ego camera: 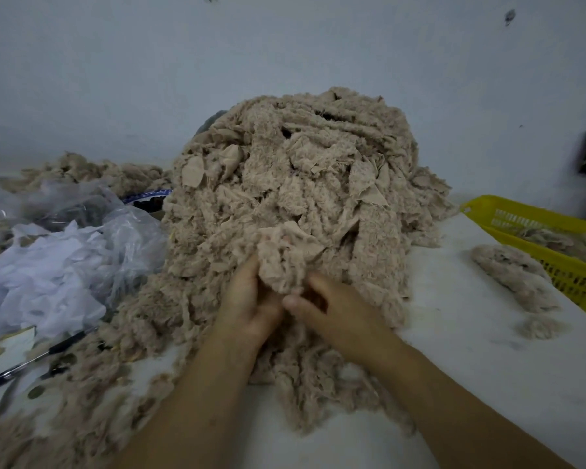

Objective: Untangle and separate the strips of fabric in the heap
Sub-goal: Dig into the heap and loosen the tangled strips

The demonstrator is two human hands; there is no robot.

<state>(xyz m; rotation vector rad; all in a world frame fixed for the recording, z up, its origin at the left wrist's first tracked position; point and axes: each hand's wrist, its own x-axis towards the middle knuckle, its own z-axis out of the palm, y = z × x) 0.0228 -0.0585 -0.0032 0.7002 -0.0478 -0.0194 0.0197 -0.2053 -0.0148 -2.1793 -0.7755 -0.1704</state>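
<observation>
A tall heap of beige fuzzy fabric strips (305,170) fills the middle of the white table (471,350) and spills toward me. At its front both hands hold one bunched clump of strips (285,262). My left hand (251,306) grips the clump from the left, fingers tucked into the fabric. My right hand (332,309) grips it from the right, thumb pointing left under the clump. A small separated pile of strips (518,275) lies on the table to the right.
A yellow plastic basket (508,211) with more strips stands at the right edge. Clear plastic bags and white fabric (58,262) lie at the left, with a pen (41,357) and scissors near the front left. A wall rises behind.
</observation>
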